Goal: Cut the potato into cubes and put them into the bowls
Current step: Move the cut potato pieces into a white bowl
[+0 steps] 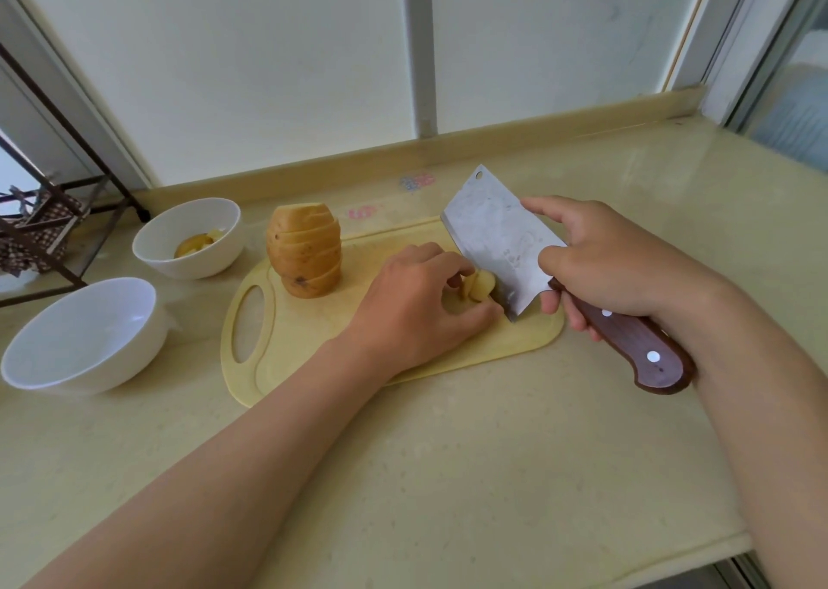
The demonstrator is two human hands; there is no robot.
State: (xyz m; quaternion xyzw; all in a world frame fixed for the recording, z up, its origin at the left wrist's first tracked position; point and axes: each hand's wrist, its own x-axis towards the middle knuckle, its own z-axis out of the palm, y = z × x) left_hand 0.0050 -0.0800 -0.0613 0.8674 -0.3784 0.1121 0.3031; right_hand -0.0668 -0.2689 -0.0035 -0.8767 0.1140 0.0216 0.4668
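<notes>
While the left hand pins potato slices with curled fingers, the right hand grips the cleaver.

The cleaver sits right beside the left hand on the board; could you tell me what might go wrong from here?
1. The left hand curls over the potato slices right beside the cleaver, so a slip could cut a finger.
2. The sliced potato stands on end as a leaning stack on the cutting board and might topple if bumped.
</notes>
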